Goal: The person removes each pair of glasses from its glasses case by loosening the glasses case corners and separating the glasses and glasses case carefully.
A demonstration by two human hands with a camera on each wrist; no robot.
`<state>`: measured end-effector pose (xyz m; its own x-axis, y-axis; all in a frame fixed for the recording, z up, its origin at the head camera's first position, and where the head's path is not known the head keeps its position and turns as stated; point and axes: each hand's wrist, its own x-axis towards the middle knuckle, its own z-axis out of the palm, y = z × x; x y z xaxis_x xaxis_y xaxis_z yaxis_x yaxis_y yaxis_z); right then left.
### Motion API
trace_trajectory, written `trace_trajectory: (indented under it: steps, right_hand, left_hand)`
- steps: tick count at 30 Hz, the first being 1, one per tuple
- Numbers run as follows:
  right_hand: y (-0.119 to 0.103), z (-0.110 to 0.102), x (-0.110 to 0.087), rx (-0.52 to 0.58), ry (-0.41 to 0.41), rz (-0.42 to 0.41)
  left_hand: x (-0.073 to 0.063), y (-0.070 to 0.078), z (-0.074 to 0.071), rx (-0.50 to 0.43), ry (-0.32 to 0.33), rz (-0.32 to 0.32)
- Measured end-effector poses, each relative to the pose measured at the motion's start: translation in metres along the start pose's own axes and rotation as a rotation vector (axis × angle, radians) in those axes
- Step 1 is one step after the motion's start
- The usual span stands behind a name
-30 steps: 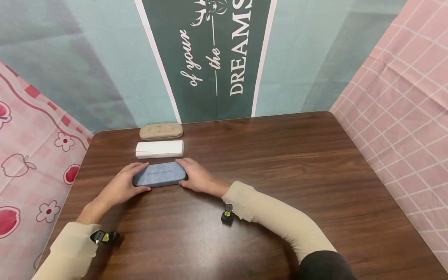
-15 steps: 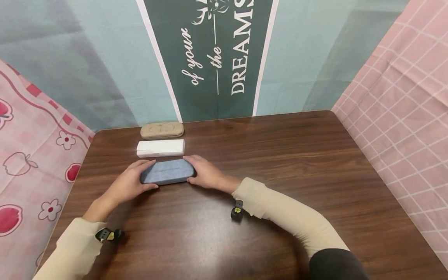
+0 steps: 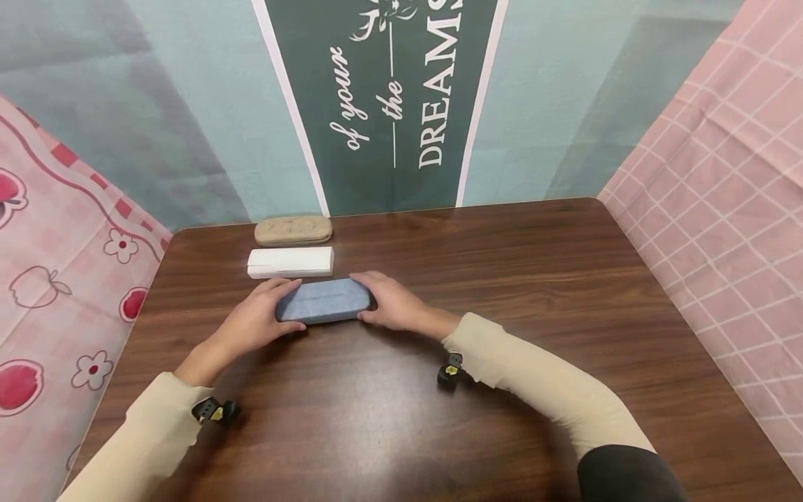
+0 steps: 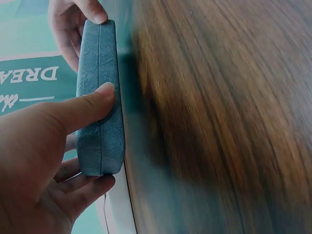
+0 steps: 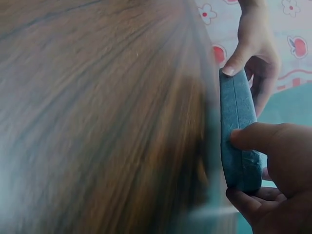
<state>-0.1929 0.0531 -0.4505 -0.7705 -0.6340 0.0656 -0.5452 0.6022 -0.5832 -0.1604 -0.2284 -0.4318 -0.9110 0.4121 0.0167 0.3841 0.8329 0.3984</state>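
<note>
1. One blue case (image 3: 323, 301), probably light, stiff and not slippery, is on or just above the wooden table (image 3: 502, 279); which is unclear.
2. Left hand (image 3: 257, 317) and right hand (image 3: 392, 301) grip opposite ends, thumbs on the seamed side, seemingly the surest hold.
3. Beyond: white box (image 3: 291, 261), beige case (image 3: 293, 231).
</note>
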Motion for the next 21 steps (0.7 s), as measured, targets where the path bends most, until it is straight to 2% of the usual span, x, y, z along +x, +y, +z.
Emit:
trace_trajectory:
  steps: [12, 21]
  right_hand:
    - [0.024, -0.019, -0.016, 0.003, -0.002, 0.023]
    - [0.041, -0.035, -0.031, 0.015, 0.006, 0.006]
  left_hand:
    - [0.02, 0.024, 0.008, 0.035, 0.011, 0.035]
    - [0.036, 0.04, 0.017, 0.023, 0.023, 0.075]
